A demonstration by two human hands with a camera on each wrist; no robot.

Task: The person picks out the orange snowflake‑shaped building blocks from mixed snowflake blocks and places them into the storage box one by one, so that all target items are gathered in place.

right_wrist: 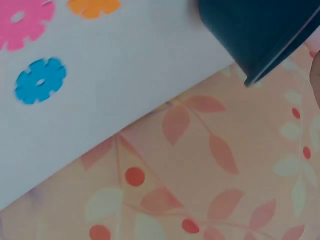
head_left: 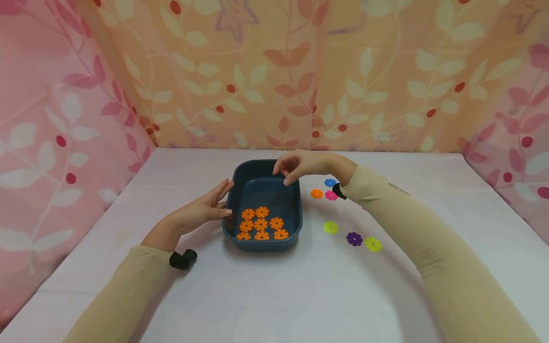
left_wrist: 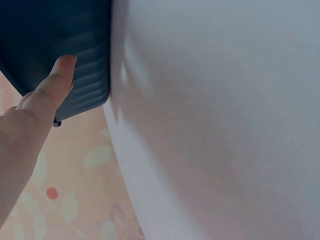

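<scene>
A dark blue rectangular bin (head_left: pixel 274 190) stands on the table, with several orange notched flower discs (head_left: pixel 260 224) lying at its near end. At the bin's left side is my left hand (head_left: pixel 201 207), fingers extended and touching the outer wall. The left wrist view shows an extended finger (left_wrist: pixel 55 87) against the ribbed bin wall (left_wrist: pixel 90 75). Over the far right rim hovers my right hand (head_left: pixel 302 165), fingers loosely bent, thumb and forefinger apart, nothing visible between them. Only a sliver of the right hand (right_wrist: pixel 315 82) enters the right wrist view.
Right of the bin lie loose discs: orange (head_left: pixel 316 194), pink (head_left: pixel 331 195), blue (head_left: pixel 330 182), purple (head_left: pixel 354 239) and two yellow-green ones (head_left: pixel 330 227). My right sleeve (head_left: pixel 411 238) partly covers another pink piece. Patterned curtains (head_left: pixel 274 71) enclose the white table (head_left: pixel 257 295).
</scene>
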